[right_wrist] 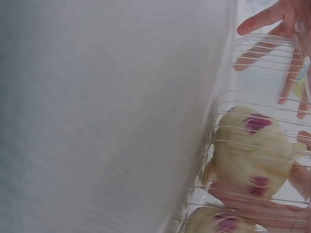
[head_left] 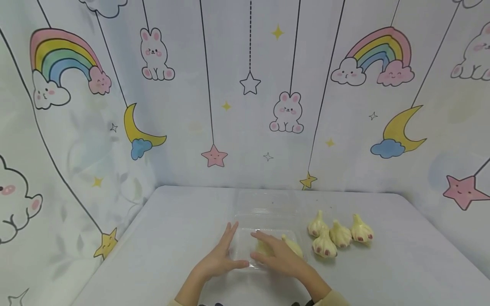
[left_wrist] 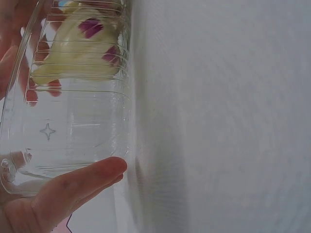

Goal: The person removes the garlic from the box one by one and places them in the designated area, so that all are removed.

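In the head view, a clear plastic container [head_left: 242, 240] with its lid [head_left: 264, 204] folded back lies on the table. My right hand [head_left: 281, 257] reaches into it, thumb and fingers round a garlic bulb [head_left: 263, 247], partly hidden by the hand; purple patches show on this bulb [right_wrist: 250, 150] through the ribbed wall. A second garlic bulb [head_left: 293, 245] lies to its right in the container. My left hand [head_left: 220, 257] is at the container's left side, thumb and fingers spread and fairly straight; its thumb [left_wrist: 87, 182] lies along the wall in the left wrist view.
Several more garlic bulbs [head_left: 340, 233] stand grouped on the white table [head_left: 183, 225], right of the container. A cloth backdrop [head_left: 183, 110] with rabbits, stars and rainbows rises behind the table and along its sides.
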`<state>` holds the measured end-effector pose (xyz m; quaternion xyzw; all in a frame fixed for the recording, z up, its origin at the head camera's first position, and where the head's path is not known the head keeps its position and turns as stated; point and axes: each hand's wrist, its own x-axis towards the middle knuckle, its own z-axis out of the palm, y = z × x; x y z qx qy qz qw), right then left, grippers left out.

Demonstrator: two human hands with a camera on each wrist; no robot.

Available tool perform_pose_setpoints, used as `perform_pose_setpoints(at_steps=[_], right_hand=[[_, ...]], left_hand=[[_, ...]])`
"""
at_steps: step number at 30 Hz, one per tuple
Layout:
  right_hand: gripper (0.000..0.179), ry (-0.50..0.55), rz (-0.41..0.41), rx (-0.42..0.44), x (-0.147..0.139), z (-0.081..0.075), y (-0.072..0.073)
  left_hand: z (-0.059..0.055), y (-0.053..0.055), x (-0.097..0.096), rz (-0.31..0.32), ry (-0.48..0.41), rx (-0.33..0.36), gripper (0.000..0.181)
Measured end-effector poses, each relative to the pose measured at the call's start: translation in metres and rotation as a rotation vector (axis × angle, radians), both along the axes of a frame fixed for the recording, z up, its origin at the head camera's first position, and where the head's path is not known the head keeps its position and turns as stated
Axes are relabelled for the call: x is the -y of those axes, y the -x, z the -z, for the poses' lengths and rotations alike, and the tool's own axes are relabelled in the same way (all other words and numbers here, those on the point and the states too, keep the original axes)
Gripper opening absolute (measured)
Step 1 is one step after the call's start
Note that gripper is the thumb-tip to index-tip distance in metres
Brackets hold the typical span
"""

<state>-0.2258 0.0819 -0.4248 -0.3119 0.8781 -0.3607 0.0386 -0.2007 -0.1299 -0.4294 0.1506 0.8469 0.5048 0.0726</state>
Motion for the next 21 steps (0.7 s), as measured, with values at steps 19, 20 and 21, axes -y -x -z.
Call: perform_pose_setpoints(at_steps=[19, 20, 21], right_hand=[[0.054, 0.055, -0.038, -0.011, 0.0012, 0.0005, 0.0052], [0.054, 0.059, -0.037, -0.015, 0.0011, 0.0005, 0.0053], [0.055, 0.063, -0.036, -0.020, 0.0011, 0.0002, 0.0054]], left_hand=[[0.0006, 0.0007, -0.0011, -0.002, -0.005, 0.002, 0.106], [0.0006, 0.0008, -0.0011, -0.001, -0.007, 0.001, 0.106], [0.0007, 0.0009, -0.0011, -0.001, -0.009, 0.000, 0.106]])
